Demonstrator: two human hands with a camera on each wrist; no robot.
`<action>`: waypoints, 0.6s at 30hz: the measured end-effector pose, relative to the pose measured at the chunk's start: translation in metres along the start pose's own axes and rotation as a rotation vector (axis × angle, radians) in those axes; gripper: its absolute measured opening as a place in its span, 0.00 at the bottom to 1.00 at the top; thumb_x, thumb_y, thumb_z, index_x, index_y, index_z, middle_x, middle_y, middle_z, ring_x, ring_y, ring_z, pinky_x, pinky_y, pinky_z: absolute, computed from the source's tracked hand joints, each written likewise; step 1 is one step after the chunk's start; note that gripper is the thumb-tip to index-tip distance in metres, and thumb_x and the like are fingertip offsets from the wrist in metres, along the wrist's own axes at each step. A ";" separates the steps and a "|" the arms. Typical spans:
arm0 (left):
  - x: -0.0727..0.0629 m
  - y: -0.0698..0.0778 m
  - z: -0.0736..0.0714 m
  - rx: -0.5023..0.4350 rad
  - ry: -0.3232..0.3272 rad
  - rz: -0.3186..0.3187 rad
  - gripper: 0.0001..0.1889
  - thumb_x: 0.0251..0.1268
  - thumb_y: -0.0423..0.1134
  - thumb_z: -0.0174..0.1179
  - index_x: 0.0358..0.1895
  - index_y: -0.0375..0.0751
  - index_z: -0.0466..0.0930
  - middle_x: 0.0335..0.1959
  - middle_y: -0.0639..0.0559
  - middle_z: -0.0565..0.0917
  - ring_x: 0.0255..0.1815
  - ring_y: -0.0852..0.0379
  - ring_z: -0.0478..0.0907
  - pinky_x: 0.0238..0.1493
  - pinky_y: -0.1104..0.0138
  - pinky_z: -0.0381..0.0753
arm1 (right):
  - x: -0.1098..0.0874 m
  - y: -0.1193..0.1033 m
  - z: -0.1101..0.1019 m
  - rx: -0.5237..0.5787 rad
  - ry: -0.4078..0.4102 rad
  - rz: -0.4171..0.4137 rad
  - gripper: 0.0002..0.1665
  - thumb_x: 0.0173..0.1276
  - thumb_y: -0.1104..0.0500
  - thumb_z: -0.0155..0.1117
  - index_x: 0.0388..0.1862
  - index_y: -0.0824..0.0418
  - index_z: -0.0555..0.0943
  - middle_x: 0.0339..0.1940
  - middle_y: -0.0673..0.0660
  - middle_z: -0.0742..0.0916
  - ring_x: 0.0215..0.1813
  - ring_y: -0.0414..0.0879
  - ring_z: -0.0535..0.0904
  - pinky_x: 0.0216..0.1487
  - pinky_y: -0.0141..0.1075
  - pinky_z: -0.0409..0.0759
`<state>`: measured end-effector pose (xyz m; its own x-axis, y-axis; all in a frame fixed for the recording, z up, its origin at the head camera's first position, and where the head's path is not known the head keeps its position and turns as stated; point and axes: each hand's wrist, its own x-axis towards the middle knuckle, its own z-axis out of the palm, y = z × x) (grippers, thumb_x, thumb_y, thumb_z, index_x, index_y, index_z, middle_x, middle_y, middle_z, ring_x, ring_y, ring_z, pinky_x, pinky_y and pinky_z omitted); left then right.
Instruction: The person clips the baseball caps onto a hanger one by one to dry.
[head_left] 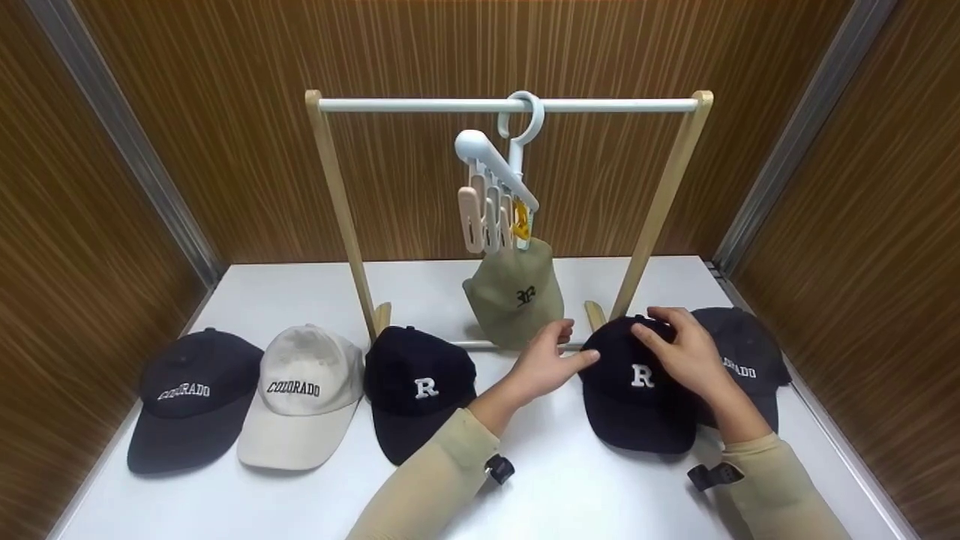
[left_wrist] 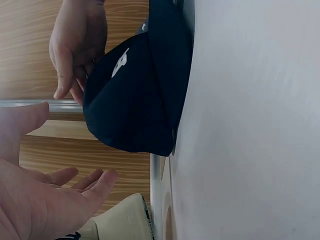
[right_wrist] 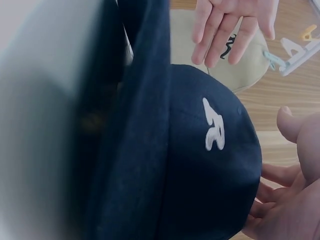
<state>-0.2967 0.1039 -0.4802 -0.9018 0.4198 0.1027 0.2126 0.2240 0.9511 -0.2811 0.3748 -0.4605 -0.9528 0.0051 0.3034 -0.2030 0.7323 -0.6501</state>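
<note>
A navy cap (head_left: pixel 631 412) with a white R rests on the white table at the right, brim toward me. My right hand (head_left: pixel 684 352) is at the top and right of its crown, fingers behind the crown and thumb lifted off in the right wrist view. To the cap's left, my left hand (head_left: pixel 551 365) has its fingers spread and palm toward the crown, holding nothing. Behind it an olive cap (head_left: pixel 510 300) hangs from a yellow clip (head_left: pixel 520 221) on a white hanger (head_left: pixel 491 161).
A rack with a white rail (head_left: pixel 405 106) carries the hanger, which has several other clips. Along the left lie a dark Colorado cap (head_left: pixel 199 367), a beige cap (head_left: pixel 304 367) and another navy R cap (head_left: pixel 409 367). A dark Colorado cap (head_left: pixel 739 345) sits partly hidden at the right.
</note>
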 end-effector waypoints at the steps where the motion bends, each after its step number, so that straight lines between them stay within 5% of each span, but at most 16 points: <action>1: 0.000 0.000 0.001 -0.001 -0.005 -0.003 0.41 0.78 0.50 0.72 0.83 0.31 0.67 0.77 0.34 0.76 0.79 0.40 0.73 0.78 0.55 0.75 | 0.000 0.001 -0.001 -0.007 -0.011 0.008 0.35 0.84 0.49 0.70 0.74 0.75 0.78 0.71 0.76 0.82 0.76 0.72 0.75 0.79 0.64 0.66; 18: 0.010 -0.010 0.009 0.024 -0.031 -0.012 0.40 0.76 0.52 0.72 0.82 0.33 0.69 0.76 0.38 0.78 0.77 0.39 0.77 0.76 0.54 0.76 | 0.001 0.014 -0.008 -0.073 -0.207 0.093 0.48 0.85 0.39 0.66 0.82 0.76 0.68 0.76 0.81 0.76 0.78 0.77 0.71 0.78 0.71 0.66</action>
<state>-0.3049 0.1138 -0.4910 -0.8921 0.4443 0.0821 0.2114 0.2499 0.9449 -0.2831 0.3906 -0.4633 -0.9942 -0.0591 0.0903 -0.1023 0.7823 -0.6144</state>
